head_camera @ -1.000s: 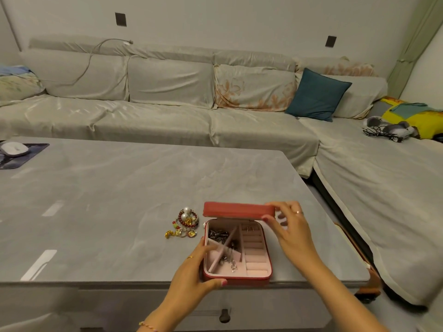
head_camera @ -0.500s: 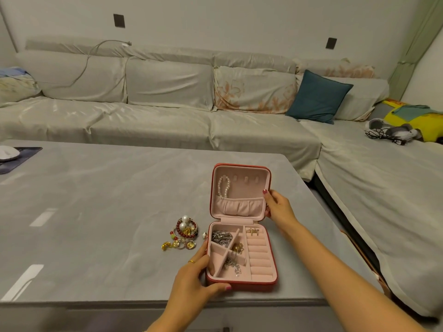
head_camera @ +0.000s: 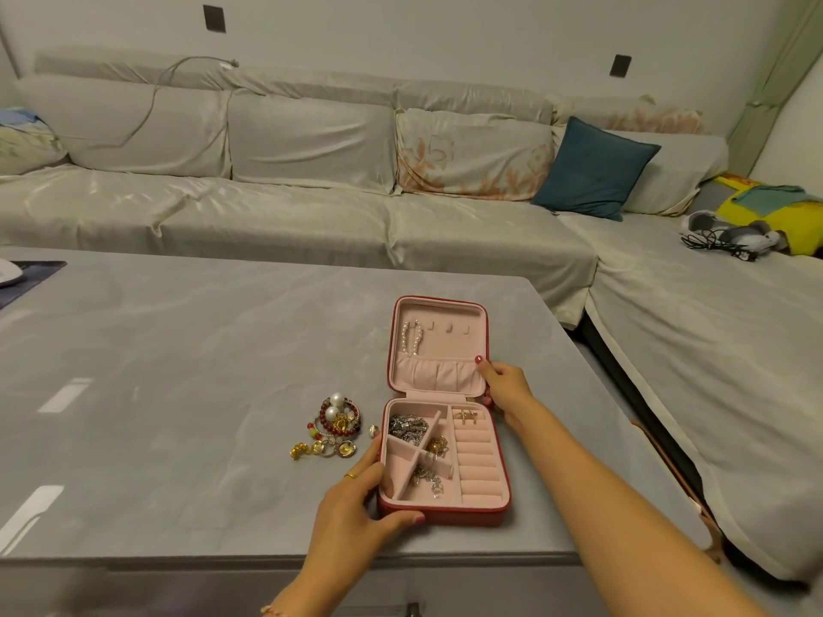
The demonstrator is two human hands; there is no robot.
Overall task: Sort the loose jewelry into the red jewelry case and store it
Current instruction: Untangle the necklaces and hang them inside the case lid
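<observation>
The red jewelry case (head_camera: 445,514) lies fully open on the grey table (head_camera: 178,371), pink inside. Its lid (head_camera: 438,345) is flat on the table and holds a pearl bracelet (head_camera: 412,338). The base compartments hold silver chains (head_camera: 407,427) and gold pieces; a gold earring pair (head_camera: 465,416) sits on the ring rolls. My left hand (head_camera: 356,505) grips the near left corner of the base. My right hand (head_camera: 503,387) pinches the right edge of the lid near the hinge. A pile of loose jewelry (head_camera: 334,427) with pearls, red beads and gold pieces lies left of the case.
A long grey sofa (head_camera: 311,193) wraps behind and to the right of the table, with a teal cushion (head_camera: 594,169). Headphones with a cable (head_camera: 712,236) lie on the sofa at right. A dark mat (head_camera: 26,278) sits at the table's far left.
The lid was nearly down on the base a second ago; my right hand swung it up and back, and it now lies flat open. My left hand stayed on the base.
</observation>
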